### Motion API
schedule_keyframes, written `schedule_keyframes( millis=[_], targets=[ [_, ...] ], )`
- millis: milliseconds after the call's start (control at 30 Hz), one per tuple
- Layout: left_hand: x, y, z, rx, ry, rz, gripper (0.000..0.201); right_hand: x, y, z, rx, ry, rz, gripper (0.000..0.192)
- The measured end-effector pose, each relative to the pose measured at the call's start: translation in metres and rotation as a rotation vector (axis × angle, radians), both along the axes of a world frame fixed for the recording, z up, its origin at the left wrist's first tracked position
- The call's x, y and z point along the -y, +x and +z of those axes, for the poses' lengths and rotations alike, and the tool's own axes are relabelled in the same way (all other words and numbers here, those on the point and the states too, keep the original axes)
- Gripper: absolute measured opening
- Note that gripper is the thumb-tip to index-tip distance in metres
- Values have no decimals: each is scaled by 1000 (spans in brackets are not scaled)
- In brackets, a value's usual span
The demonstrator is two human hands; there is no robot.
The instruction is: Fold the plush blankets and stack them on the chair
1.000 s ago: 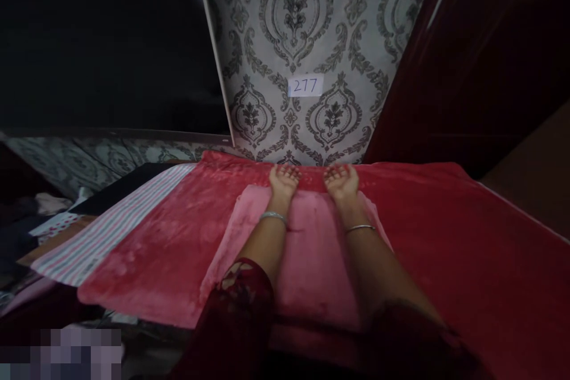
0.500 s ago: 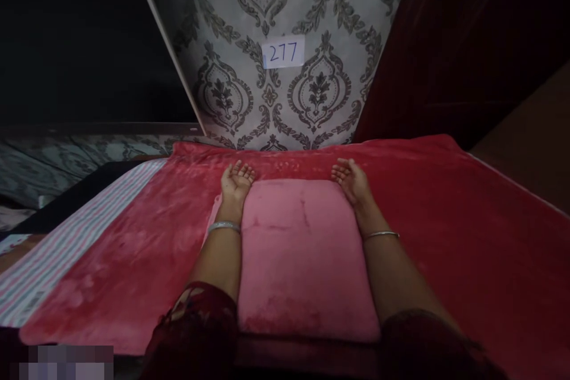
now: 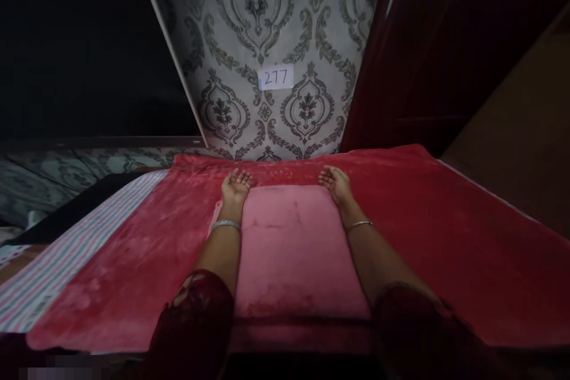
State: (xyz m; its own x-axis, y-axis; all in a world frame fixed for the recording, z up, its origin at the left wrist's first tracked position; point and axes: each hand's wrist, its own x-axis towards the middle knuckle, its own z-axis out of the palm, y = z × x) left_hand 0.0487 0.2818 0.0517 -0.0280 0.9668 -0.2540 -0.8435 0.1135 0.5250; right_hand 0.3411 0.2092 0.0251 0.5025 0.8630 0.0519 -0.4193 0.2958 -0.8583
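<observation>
Altogether, two unclenched hands (image 3: 236, 186) (image 3: 338, 186) either side of one pink cloth (image 3: 296, 255), two bracelets (image 3: 226, 223) (image 3: 360, 224), one red blanket (image 3: 445, 237) beneath.

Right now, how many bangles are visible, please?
2: a silver-coloured bangle around the left wrist, and a thinner bangle around the right wrist. Sleeves may hide others.

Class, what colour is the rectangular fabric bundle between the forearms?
This rectangular fabric bundle is mostly pink; best view: head.

this seems a room in a home: damask wallpaper (image 3: 276, 35), a wide dark television-like screen (image 3: 84, 53), a folded pink cloth (image 3: 296, 255) on a plush red blanket (image 3: 445, 237).
</observation>
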Motion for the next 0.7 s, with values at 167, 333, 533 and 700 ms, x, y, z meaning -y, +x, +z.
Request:
schedule_keyframes(
  millis=[167,333,533,700],
  targets=[
    [19,12,28,-148,83,-68,21,31,-12,24,204,32,20,15],
    [81,31,11,-729,542,-277,15,94,-41,6,1119,31,152,48],
    [142,24,-32,-1211,1001,-318,40,131,-54,-28,1618,-42,223,57],
    [142,22,-33,-1302,1001,-336,41,131,-54,-27,1700,-59,188,58]
  ],
)
